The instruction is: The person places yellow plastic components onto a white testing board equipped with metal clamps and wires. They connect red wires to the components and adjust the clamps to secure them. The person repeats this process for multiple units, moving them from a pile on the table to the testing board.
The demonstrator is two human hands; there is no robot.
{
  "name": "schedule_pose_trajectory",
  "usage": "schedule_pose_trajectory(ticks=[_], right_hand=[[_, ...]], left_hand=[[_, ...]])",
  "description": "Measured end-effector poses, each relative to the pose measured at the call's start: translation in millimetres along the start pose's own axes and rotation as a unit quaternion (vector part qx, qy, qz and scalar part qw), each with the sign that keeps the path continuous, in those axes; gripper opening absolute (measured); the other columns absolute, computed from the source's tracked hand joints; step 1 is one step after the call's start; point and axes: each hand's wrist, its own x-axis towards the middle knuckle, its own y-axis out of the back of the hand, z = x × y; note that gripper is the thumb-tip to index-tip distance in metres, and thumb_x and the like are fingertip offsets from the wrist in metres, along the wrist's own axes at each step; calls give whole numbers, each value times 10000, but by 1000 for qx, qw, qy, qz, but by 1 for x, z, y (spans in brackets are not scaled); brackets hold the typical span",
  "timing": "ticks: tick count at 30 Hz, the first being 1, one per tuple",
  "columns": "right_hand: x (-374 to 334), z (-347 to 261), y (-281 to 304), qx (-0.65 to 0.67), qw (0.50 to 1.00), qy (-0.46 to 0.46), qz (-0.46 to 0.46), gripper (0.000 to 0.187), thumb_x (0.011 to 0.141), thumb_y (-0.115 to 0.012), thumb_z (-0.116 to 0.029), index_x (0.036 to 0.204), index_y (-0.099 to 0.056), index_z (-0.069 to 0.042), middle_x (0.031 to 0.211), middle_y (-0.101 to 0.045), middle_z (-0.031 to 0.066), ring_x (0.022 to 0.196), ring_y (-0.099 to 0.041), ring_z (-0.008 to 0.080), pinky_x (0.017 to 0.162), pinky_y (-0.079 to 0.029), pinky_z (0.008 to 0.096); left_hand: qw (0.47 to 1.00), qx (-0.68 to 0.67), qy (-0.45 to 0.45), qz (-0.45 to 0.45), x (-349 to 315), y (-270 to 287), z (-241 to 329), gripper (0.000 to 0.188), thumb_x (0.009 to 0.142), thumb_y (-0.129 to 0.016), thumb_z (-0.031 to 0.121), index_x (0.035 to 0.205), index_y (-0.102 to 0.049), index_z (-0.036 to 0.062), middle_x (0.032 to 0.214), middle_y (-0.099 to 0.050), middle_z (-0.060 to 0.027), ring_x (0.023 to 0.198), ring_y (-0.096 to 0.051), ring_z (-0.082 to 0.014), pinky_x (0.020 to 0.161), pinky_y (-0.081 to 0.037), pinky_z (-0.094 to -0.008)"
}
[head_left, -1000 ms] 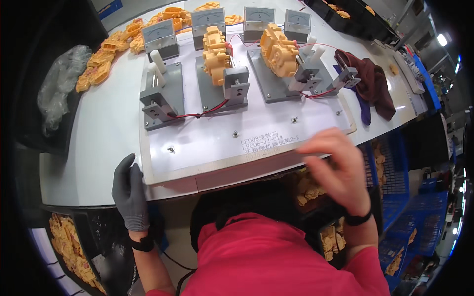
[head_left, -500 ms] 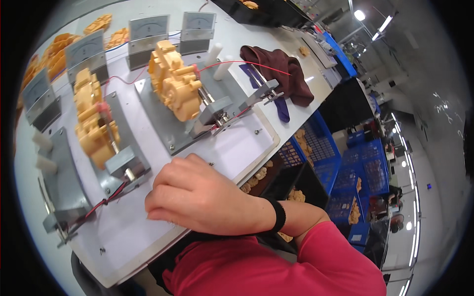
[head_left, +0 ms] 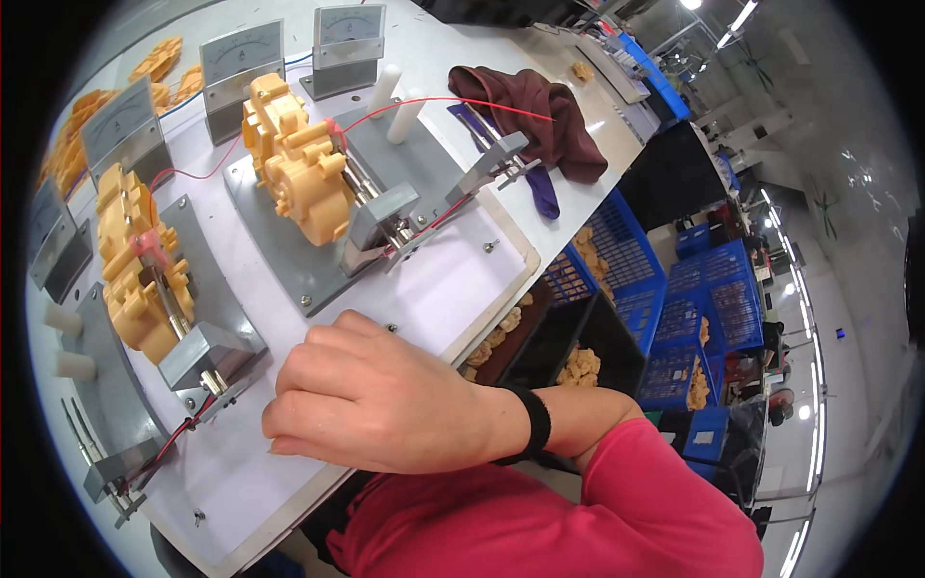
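Observation:
My right hand (head_left: 371,400), with a black band at the wrist, hovers over the near edge of a white board (head_left: 453,308). Its fingers are curled closed, and their inner side is hidden, so what they hold, if anything, does not show. Beyond it, a yellow plastic gear housing (head_left: 299,173) sits on a grey metal test fixture (head_left: 279,255), a metal clamp block (head_left: 385,207) at its near end. To the left, a second yellow housing (head_left: 135,279) rests on another fixture, beside a metal block (head_left: 207,356). My left hand is out of view.
Panel meters (head_left: 241,67) stand behind the fixtures. White posts (head_left: 405,120) rise from the right fixture, near a red wire and a brown cloth (head_left: 554,120). Yellow parts (head_left: 154,63) lie at the far left. Blue crates (head_left: 626,260) and a black bin (head_left: 597,332) hold parts at right.
The fixtures and housings appear farther left in the picture as the view shifts. My right hand sits slightly lower and more to the left, its fingers still curled.

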Motion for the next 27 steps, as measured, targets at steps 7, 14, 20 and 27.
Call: schedule_pose_trajectory(ticks=[7,14,20,27], right_hand=[[-2,-1,0,-15,1000,8,2,241,776,-809,-177,945,-644,-129,864,-521,-13,757,-539,168,682,-391,321],[-4,0,0,-17,1000,10,8,274,758,-820,-181,969,-654,-126,880,-528,-13,763,-546,164,694,-395,327],[5,0,0,-2,1000,16,-16,261,748,-828,-183,956,-677,-142,878,-567,-27,753,-548,164,691,-393,325],[4,-7,7,-59,997,-6,-53,221,754,-799,-176,940,-681,-156,859,-560,-29,773,-563,174,712,-392,321]], left_hand=[[999,-42,24,-19,0,0,-3,459,960,-583,269,1265,-575,-74,1234,-631,-190,1103,-625,-292,952,-509,-393],[994,-85,50,-39,-2,-2,-8,518,940,-577,273,1316,-535,-80,1277,-603,-191,1134,-602,-291,977,-487,-393],[991,-100,83,-17,-13,11,-9,572,922,-572,276,1360,-500,-86,1314,-579,-192,1160,-582,-290,998,-468,-394],[997,-60,21,33,-6,5,11,335,916,-573,48,1219,-576,-95,1183,-660,-209,1021,-648,-260,940,-486,-370]])
